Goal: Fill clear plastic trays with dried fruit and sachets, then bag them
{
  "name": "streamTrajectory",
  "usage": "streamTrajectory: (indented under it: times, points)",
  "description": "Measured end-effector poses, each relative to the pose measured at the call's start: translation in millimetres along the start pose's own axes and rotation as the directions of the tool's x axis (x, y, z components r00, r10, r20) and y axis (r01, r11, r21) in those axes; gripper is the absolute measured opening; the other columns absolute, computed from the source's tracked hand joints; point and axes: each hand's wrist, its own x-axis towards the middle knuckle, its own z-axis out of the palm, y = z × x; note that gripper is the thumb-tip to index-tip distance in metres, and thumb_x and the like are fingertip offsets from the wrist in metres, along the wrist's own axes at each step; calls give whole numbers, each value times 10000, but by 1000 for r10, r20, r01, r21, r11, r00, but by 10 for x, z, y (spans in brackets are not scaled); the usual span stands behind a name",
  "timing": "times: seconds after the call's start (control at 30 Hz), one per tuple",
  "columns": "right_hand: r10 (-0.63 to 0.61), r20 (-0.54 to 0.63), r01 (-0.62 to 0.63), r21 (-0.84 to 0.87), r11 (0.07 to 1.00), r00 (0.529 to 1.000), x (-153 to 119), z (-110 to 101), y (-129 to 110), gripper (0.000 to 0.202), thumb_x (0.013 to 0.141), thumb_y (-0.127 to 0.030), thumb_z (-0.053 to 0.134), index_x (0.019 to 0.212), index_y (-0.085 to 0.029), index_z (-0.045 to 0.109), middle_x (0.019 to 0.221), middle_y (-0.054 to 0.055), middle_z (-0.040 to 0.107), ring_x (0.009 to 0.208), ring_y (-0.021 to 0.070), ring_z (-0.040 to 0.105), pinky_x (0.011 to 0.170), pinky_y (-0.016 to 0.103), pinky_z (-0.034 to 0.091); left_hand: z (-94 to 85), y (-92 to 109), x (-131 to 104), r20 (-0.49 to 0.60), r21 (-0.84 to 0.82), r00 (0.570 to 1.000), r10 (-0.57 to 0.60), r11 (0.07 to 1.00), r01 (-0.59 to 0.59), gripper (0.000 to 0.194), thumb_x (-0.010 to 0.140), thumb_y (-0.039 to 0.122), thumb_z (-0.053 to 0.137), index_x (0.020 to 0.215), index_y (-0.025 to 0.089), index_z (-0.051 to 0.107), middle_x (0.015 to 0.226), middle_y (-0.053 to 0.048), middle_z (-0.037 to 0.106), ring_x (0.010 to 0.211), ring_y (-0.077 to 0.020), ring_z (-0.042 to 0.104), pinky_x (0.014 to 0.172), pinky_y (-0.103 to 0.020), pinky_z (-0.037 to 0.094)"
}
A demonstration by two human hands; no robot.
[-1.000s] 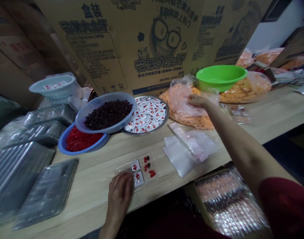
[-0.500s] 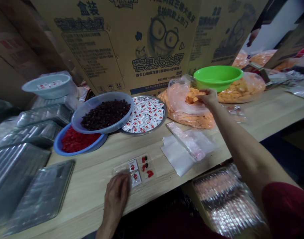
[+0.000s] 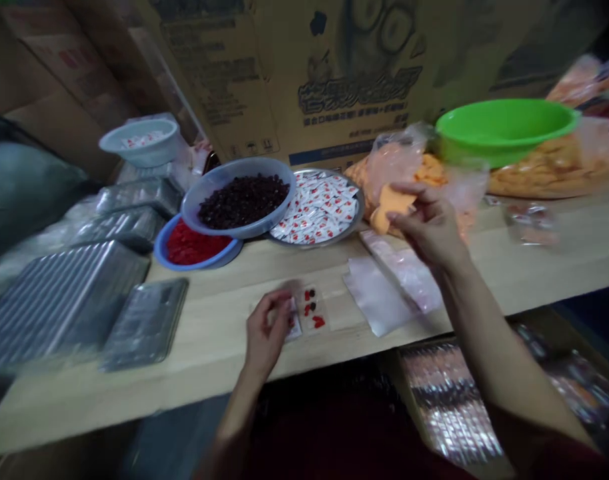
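My right hand (image 3: pixel 432 227) is closed around flat orange candy pieces (image 3: pixel 393 205), raised in front of the plastic bag of orange candy (image 3: pixel 392 160). Low over the left part of a small clear plastic tray (image 3: pixel 326 301) is my left hand (image 3: pixel 268 328), its fingers curled and the thumb close to them. What those fingers hold, if anything, is hidden. White printed sachets (image 3: pixel 294 327) lie in the tray beside this hand, partly covered by it. In the tray's right compartments are small red candies (image 3: pixel 318 322) and dark candies (image 3: pixel 312 293).
Behind the tray stand a bowl of dark candies (image 3: pixel 289 193), a blue bowl of red candies (image 3: pixel 237 248) and a metal plate of sachets (image 3: pixel 359 207). Clear trays (image 3: pixel 59 293) are stacked at left. A green basin (image 3: pixel 509 130) stands at right, before a large carton (image 3: pixel 264 80).
My right hand has come out of the bag toward me with orange candy pieces. My left hand has shifted right over the tray's sachets. The camera view has turned.
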Motion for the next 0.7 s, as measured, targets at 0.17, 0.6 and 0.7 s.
streamTrajectory:
  times: [0.17, 0.6, 0.7]
  points:
    - [249, 396, -353, 214, 911, 884, -1005, 1067, 280, 461, 713, -370, 885, 1135, -262, 734, 821, -7, 693, 694, 146, 622, 625, 280, 542, 154, 91, 136, 170, -390, 979, -115, 904, 174, 378, 894, 397, 719, 1198, 199, 614, 1123, -77, 704, 991, -165, 665, 856, -273, 522]
    - [380, 413, -511, 273, 815, 828, -1547, 1718, 751, 448, 803, -523, 791, 1168, -270, 731, 1102, 40, 713, 923, 175, 678, 945, 453, 624, -402, -471, -306, -258, -265, 922, -289, 939, 220, 341, 834, 338, 731, 1121, 228, 584, 1001, -18, 673, 843, -155, 684, 773, -292, 552]
    - [394, 402, -514, 254, 819, 827, -1601, 1706, 781, 474, 791, -490, 807, 1201, -273, 711, 1080, 38, 713, 911, 178, 672, 907, 443, 638, -302, -529, -270, -333, 56, 927, -174, 977, 204, 235, 866, 359, 705, 1030, 233, 593, 945, -6, 676, 809, -158, 654, 778, -302, 510]
